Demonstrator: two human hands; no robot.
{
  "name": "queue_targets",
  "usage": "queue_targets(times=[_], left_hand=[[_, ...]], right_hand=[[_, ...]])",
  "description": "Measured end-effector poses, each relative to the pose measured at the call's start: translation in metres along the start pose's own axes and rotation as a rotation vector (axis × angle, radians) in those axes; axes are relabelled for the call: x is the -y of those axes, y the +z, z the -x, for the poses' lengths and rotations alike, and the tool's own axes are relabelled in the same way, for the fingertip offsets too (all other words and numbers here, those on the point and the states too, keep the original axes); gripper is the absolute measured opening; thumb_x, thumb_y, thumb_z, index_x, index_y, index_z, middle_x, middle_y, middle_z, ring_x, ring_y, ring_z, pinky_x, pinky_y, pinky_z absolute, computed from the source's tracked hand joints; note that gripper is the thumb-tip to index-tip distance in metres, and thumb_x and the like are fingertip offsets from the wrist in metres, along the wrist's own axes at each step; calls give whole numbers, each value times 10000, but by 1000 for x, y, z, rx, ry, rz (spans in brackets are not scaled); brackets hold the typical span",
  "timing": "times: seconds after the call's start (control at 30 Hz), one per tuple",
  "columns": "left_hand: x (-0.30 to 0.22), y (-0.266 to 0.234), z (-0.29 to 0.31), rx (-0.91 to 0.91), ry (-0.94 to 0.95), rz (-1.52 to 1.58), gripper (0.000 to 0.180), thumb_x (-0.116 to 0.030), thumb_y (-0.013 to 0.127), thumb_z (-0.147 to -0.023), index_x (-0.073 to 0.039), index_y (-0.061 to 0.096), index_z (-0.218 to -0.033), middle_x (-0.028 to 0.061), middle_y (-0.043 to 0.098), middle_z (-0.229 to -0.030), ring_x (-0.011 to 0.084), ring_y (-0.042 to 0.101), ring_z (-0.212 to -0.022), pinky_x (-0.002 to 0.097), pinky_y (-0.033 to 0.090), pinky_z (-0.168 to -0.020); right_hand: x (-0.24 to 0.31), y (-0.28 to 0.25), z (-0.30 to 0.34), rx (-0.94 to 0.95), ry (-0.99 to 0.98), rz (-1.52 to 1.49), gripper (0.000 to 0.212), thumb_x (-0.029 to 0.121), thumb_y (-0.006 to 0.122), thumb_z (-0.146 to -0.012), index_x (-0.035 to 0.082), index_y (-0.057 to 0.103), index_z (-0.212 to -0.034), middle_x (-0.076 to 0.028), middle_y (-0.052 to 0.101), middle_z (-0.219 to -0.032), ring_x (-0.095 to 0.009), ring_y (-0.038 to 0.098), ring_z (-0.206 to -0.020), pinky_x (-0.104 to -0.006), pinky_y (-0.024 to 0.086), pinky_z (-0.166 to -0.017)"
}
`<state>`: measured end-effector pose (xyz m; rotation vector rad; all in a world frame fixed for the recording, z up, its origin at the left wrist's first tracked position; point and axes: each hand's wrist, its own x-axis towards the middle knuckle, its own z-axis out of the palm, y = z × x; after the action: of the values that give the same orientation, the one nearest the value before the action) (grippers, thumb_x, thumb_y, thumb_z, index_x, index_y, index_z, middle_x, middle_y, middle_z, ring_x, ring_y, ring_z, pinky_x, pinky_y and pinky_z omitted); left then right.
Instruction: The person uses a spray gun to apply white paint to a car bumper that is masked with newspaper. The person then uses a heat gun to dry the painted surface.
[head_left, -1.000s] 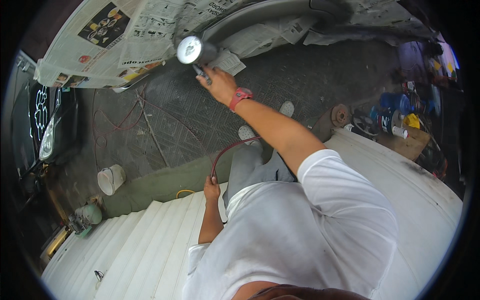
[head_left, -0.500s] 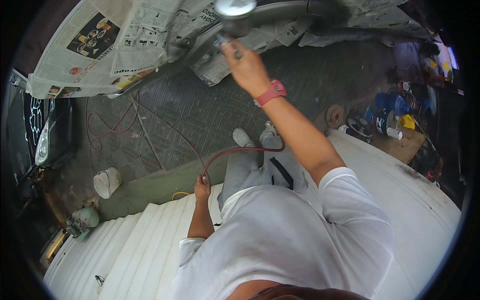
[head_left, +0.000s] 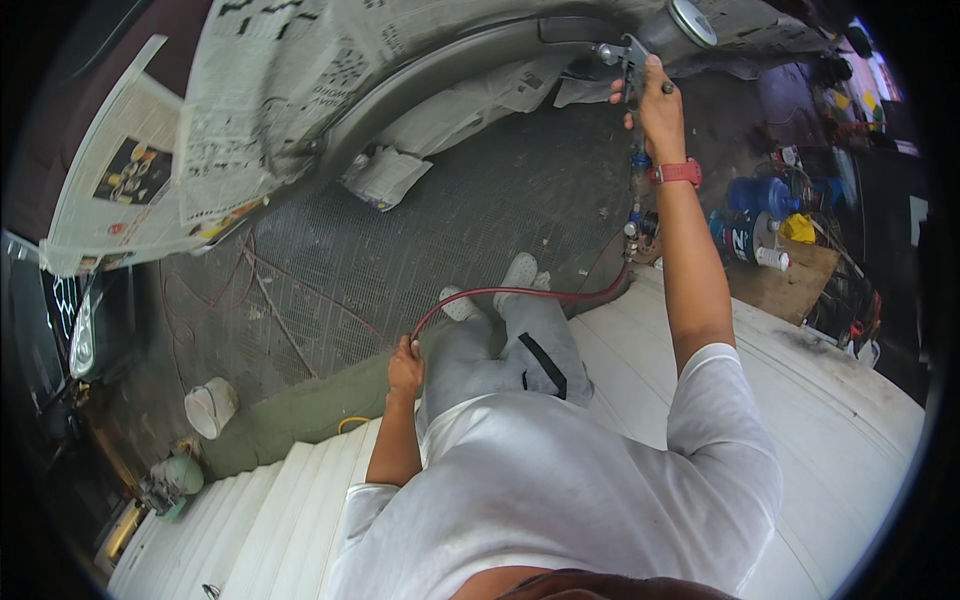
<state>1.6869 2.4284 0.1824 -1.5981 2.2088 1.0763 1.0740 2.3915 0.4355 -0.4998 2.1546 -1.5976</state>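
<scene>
At the left, a white bucket [head_left: 212,407] sits on the dark textured floor [head_left: 500,190], near a green rounded machine [head_left: 181,474] and a pale headlight [head_left: 82,342] of a dark vehicle [head_left: 35,330]. A yellow loop [head_left: 352,421] lies beside a white ribbed surface [head_left: 300,490]. At the right, a blue bottle [head_left: 758,197] rests near a crumpled yellow item [head_left: 797,229], a white-topped container [head_left: 772,259], a brown board [head_left: 797,288] and a dark tangle of clutter [head_left: 855,305]
</scene>
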Motion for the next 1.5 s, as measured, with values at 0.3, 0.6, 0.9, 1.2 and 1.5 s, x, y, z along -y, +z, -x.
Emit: queue_targets(times=[0.3, 0.6, 0.9, 1.2, 1.5], left_hand=[[-105, 6, -109, -258, 203, -254, 224, -181, 569, -1070, -49, 625, -1242, 260, 738, -942, 450, 728, -858, 535, 553, -787], [-81, 55, -254, -600, 420, -294, 202, -98, 574, -1049, 7, 698, -1169, 229, 742, -983, 420, 717, -891, 476, 549, -774], [-25, 80, -291, -771, 355, -247, 231, -145, 576, -1068, 12, 707, -1176, 229, 737, -979, 433, 710, -875, 491, 544, -781], [-5, 96, -296, -763, 372, -131, 299, -195, 574, -1075, -1, 716, -1252, 249, 756, -1104, 441, 734, -992, 489, 563, -860], [32, 110, -289, -791, 307, -40, 266, -203, 598, -1057, -35, 728, -1217, 233, 758, -1076, 431, 726, -999, 489, 559, -873]], right_hand=[[-160, -104, -120, -197, -8, -183, 665, 573, 402, -1121, -34, 649, -1236, -158, 761, -923, -197, 742, -767, -287, 485, -469], [-424, -91, -233, -398, -27, -443, 678, 576, 373, -1116, -41, 647, -1183, -169, 757, -864, -236, 742, -661, -314, 500, -439], [-465, -19, -190, -519, -22, -405, 648, 549, 416, -1113, -48, 668, -1128, -147, 730, -817, -220, 708, -606, -325, 508, -421], [-308, 40, -50, -278, -479, -375, 541, 499, 462, -1135, 39, 709, -1276, -56, 703, -807, -115, 664, -630, -255, 480, -468], [-235, 178, 59, 125, -1017, -242, 537, 504, 487, -1125, 64, 690, -1357, -42, 699, -841, -93, 633, -634, -261, 495, -497]])
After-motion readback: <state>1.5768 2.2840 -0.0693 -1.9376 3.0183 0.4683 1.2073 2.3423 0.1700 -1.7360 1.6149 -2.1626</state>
